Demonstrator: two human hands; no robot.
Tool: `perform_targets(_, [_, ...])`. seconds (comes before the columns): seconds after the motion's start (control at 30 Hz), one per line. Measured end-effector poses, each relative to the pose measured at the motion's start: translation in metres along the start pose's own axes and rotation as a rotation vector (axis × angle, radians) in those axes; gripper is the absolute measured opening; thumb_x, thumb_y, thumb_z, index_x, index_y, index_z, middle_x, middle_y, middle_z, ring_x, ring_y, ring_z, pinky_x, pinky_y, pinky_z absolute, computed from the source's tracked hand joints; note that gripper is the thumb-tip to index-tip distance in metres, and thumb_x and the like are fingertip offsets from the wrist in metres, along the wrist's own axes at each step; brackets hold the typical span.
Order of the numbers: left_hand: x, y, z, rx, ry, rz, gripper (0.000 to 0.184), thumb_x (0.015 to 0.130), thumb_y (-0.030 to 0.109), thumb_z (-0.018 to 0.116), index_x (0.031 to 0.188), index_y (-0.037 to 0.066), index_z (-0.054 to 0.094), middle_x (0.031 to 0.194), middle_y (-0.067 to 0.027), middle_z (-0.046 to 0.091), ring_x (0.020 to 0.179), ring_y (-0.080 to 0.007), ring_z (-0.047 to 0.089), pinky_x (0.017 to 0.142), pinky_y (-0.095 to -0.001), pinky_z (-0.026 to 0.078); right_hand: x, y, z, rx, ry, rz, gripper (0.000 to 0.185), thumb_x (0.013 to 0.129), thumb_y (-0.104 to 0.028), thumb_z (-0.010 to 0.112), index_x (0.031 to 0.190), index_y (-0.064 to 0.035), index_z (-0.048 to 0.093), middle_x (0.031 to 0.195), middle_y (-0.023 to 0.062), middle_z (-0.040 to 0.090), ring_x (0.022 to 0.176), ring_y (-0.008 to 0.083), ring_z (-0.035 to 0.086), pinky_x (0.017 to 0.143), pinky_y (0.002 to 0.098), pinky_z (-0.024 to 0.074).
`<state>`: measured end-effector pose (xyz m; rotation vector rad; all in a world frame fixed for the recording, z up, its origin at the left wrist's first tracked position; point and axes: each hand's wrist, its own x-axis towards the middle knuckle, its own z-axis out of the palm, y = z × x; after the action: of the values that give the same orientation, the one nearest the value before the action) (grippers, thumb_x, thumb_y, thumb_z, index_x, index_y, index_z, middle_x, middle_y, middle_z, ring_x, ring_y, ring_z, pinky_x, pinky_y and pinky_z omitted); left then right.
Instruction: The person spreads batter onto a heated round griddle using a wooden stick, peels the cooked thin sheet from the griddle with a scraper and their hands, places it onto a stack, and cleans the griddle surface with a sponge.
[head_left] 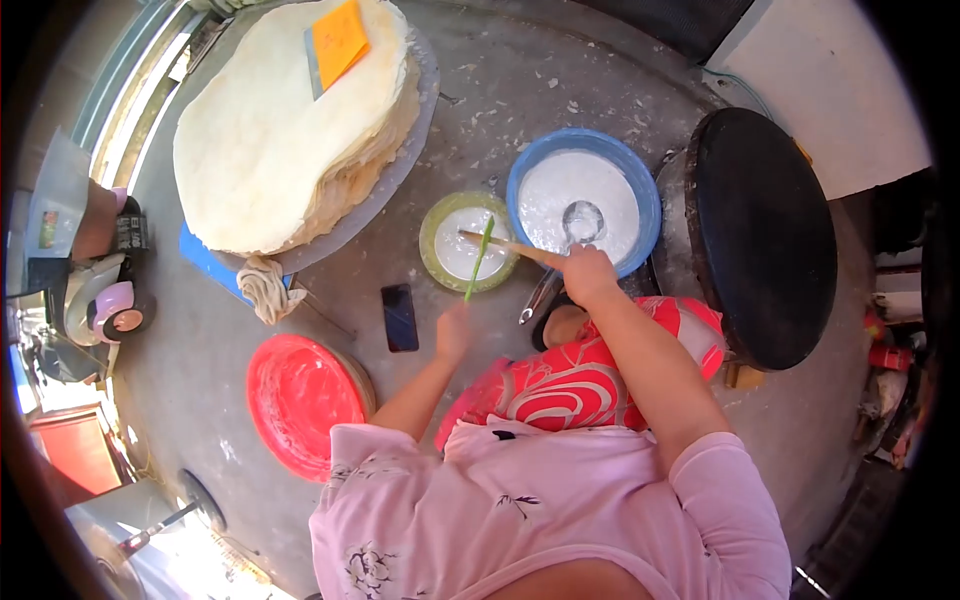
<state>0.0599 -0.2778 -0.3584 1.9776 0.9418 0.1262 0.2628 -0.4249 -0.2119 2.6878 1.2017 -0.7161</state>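
My left hand [455, 332], a little blurred, is closed round the lower end of a thin green stick [482, 255]. The stick reaches up over a green bowl [430, 250] of white liquid. My right hand [588, 272] grips a wooden stick [520, 247], whose tip is over the same bowl and crosses near the green stick. Beside it, a blue basin [646, 190] holds white batter, with a metal ladle [581, 220] resting in it. The ladle's handle passes beneath my right hand.
A tall stack of thin pale sheets [290, 120] with an orange scraper [340, 45] stands upper left. A black round griddle [768, 240] is at the right. A phone [399, 318], a red basin [300, 405] and a cloth [266, 289] lie left of my hands.
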Motion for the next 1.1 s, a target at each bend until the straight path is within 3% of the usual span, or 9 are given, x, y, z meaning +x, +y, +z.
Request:
perform_targets(0.13, [0.027,0.002,0.001,0.041,0.100,-0.104,0.025,0.085,0.020,0.047,0.088,-0.002,0.057,0.079,-0.0250,0.058,0.078,-0.0423,0.055,0.064,-0.0457,0.043,-0.012,0.001,-0.029,-0.075,0.125,-0.058,0.028,0.084,-0.017,0.045,0.104,-0.0273,0.062,0.092,0.0090,0.057,0.088,0.0246,0.056,0.076,0.0344,0.0459])
perform_targets(0.3, [0.025,-0.017,0.017,0.136,0.007,-0.143,0.028,0.086,0.023,0.043,0.090,-0.001,0.058,0.085,-0.0252,0.059,0.083,-0.0408,0.056,0.072,-0.0482,0.043,-0.048,0.015,-0.077,0.028,0.075,-0.028,0.037,0.074,-0.008,0.048,0.104,-0.0252,0.062,0.090,0.0124,0.062,0.087,0.0277,0.059,0.073,0.0381,0.0473])
perform_targets(0.43, [0.015,-0.004,0.014,0.056,-0.057,-0.209,0.045,0.081,0.030,0.052,0.119,0.007,0.044,0.097,-0.0272,0.056,0.093,-0.0406,0.053,0.083,-0.0453,0.041,-0.068,0.031,-0.090,0.111,0.093,0.010,0.039,0.069,-0.007,0.053,0.104,-0.0231,0.062,0.092,0.0129,0.062,0.086,0.0302,0.058,0.075,0.0398,0.0467])
perform_targets(0.53, [0.015,-0.005,0.012,0.046,-0.094,-0.222,0.055,0.079,0.035,0.054,0.125,0.010,0.037,0.106,-0.0245,0.054,0.099,-0.0396,0.052,0.084,-0.0472,0.040,-0.080,0.035,-0.097,0.106,0.104,0.023,0.039,0.069,-0.006,0.055,0.104,-0.0209,0.061,0.091,0.0128,0.062,0.087,0.0296,0.058,0.076,0.0393,0.0466])
perform_targets(0.6, [0.007,0.018,0.001,0.259,-0.191,-0.375,0.059,0.077,0.038,0.054,0.127,0.012,0.036,0.120,-0.0190,0.047,0.113,-0.0363,0.042,0.089,-0.0498,0.036,-0.083,0.039,-0.096,0.049,0.108,0.021,0.039,0.069,-0.006,0.056,0.105,-0.0201,0.061,0.091,0.0126,0.062,0.087,0.0296,0.058,0.076,0.0393,0.0465])
perform_targets(0.7, [-0.003,0.023,-0.004,0.380,-0.071,-0.261,0.058,0.076,0.039,0.053,0.126,0.013,0.037,0.130,-0.0129,0.037,0.123,-0.0333,0.028,0.093,-0.0515,0.029,-0.093,0.035,-0.103,0.027,0.117,0.044,0.035,0.073,-0.007,0.056,0.105,-0.0184,0.061,0.090,0.0132,0.062,0.085,0.0302,0.059,0.075,0.0390,0.0466])
perform_targets(0.87, [-0.018,0.025,0.003,0.346,-0.011,-0.186,0.059,0.075,0.037,0.055,0.125,0.012,0.038,0.131,-0.0105,0.035,0.124,-0.0316,0.025,0.095,-0.0510,0.027,-0.110,0.034,-0.119,0.024,0.098,0.092,0.030,0.077,-0.007,0.055,0.106,-0.0154,0.061,0.090,0.0133,0.062,0.084,0.0310,0.059,0.076,0.0381,0.0465])
perform_targets(0.93, [-0.023,0.028,0.003,0.353,0.008,-0.138,0.059,0.075,0.036,0.056,0.125,0.012,0.039,0.131,-0.0103,0.036,0.124,-0.0315,0.026,0.095,-0.0509,0.027,-0.114,0.051,-0.107,0.155,0.307,0.043,0.031,0.077,-0.004,0.054,0.107,-0.0112,0.061,0.085,0.0146,0.063,0.077,0.0276,0.061,0.072,0.0348,0.0480])
perform_targets(1.1, [-0.044,0.051,-0.005,0.332,-0.103,-0.064,0.058,0.074,0.036,0.059,0.124,0.012,0.042,0.128,-0.0109,0.039,0.123,-0.0320,0.029,0.094,-0.0498,0.031,-0.145,0.081,-0.112,0.648,0.378,0.039,0.029,0.078,-0.001,0.052,0.106,-0.0067,0.060,0.066,0.0108,0.060,0.055,0.0176,0.057,0.052,0.0286,0.0454])
